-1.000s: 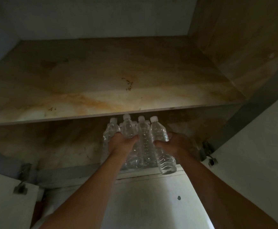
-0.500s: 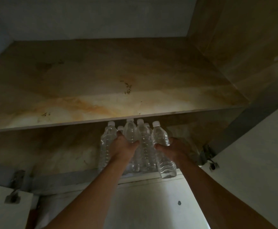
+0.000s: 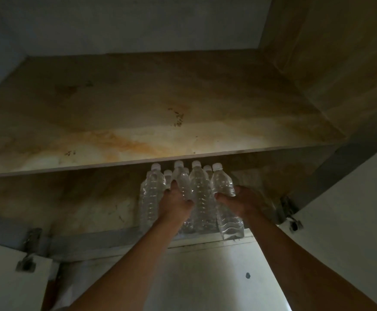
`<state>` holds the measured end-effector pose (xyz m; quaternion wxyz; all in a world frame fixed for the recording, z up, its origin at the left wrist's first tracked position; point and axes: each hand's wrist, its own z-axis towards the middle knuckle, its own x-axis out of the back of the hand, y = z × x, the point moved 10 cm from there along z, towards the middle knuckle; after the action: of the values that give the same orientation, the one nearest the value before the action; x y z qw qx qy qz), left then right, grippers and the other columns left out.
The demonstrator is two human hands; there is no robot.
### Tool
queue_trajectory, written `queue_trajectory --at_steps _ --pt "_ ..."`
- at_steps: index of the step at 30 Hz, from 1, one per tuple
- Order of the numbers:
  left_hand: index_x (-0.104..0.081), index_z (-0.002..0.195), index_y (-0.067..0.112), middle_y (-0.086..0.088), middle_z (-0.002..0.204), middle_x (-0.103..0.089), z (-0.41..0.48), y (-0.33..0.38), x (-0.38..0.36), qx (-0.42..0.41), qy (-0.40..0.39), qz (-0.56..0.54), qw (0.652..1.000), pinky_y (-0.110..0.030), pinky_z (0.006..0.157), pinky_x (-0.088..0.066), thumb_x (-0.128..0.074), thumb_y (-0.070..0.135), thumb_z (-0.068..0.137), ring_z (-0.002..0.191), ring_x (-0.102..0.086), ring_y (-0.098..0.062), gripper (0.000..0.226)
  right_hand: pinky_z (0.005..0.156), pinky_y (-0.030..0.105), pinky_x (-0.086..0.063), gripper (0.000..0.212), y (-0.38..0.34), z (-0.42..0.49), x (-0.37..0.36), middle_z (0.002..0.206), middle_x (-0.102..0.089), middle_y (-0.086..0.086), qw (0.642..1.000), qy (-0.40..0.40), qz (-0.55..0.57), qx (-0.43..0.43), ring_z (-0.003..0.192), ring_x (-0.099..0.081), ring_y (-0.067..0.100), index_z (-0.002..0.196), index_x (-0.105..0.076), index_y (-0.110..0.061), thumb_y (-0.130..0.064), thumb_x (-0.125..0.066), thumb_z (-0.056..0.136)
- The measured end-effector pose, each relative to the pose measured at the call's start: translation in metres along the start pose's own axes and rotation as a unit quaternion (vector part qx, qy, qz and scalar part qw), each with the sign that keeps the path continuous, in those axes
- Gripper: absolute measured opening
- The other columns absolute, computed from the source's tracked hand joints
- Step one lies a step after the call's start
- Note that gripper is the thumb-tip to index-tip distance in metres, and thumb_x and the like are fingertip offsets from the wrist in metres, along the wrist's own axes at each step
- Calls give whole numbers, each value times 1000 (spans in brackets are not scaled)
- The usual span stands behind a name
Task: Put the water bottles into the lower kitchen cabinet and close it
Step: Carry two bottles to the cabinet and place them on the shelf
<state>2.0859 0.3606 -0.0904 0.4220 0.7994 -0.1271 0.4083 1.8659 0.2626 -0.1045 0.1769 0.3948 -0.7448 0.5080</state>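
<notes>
Between the fingers of left hand and right hand, clear plastic water bottles with white caps are gripped, with each hand curled round one bottle. They are held upright, long axes vertical and caps pointing up, on the stained brown cabinet floor just below the fingers. Stowing is judged under way. A push farther back is called for before the white cabinet doors are shut.

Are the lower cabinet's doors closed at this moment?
No, the left door and the right door both stand swung outward, leaving the water bottles in plain view between them.
</notes>
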Motion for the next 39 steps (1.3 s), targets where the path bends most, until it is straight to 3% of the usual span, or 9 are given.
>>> queue_trajectory --at_steps 4,8,12,15,21,25,29,33,39 --pt "-34 150 21 -15 134 -59 -7 6 2 -20 3 28 999 -41 87 -59 -74 30 85 108 -66 -31 76 86 37 -57 61 -1 -2 1 109 -72 5 1000 2 24 -3 98 -69 24 112 -66 -15 -60 -80 73" --pt "-36 150 14 -15 134 -57 -18 10 8 -63 17 124 990 -39 93 -55 -70 35 88 117 -59 -30 74 86 42 -60 71 1 1 -2 108 -73 3 999 3 36 -4 94 -71 23 112 -68 -19 -68 -78 62" --pt "-49 140 21 -6 133 -61 -26 17 25 -106 65 192 973 -40 104 -42 -65 50 89 127 -50 -26 61 83 41 -61 49 1 4 -1 97 -74 2 998 16 65 -7 84 -70 18 100 -69 -20 -55 -84 69" --pt "-44 145 26 -7 150 -47 -25 17 37 -120 99 207 966 -46 111 -33 -60 61 87 140 -38 -28 69 79 34 -57 46 0 4 0 95 -69 -1 999 21 45 -3 88 -67 18 98 -64 -20 -56 -81 74" --pt "-23 159 27 -13 168 -14 -17 -4 17 -102 30 214 971 -58 123 -11 -55 73 85 155 -5 -37 93 73 32 -55 41 -7 9 5 89 -71 1 997 54 50 12 81 -67 17 91 -66 -22 -58 -77 77" --pt "-29 157 28 -10 167 -20 -18 -5 22 -106 43 183 976 -55 124 -13 -55 73 85 155 -8 -34 88 70 32 -57 46 -1 12 0 90 -71 4 993 52 101 1 79 -68 18 97 -68 -14 -55 -77 79" --pt "-40 152 27 -9 163 -29 -21 -6 28 -119 69 156 978 -52 122 -21 -58 67 86 153 -17 -31 79 77 39 -58 22 -2 12 -3 87 -70 4 992 8 126 9 80 -68 22 89 -64 -21 -33 -81 82" --pt "-44 149 25 -9 158 -37 -18 -11 36 -112 86 115 983 -50 117 -31 -62 62 84 147 -26 -30 76 66 27 -52 29 7 12 1 86 -67 -3 995 20 99 17 78 -65 12 100 -65 -17 -31 -81 80" --pt "-47 145 23 -13 151 -44 -19 -19 48 -89 99 110 985 -49 107 -42 -66 68 78 137 -37 -34 83 77 25 -45 30 32 10 6 98 -59 0 994 47 99 -27 94 -55 17 102 -53 -15 -20 -78 86"
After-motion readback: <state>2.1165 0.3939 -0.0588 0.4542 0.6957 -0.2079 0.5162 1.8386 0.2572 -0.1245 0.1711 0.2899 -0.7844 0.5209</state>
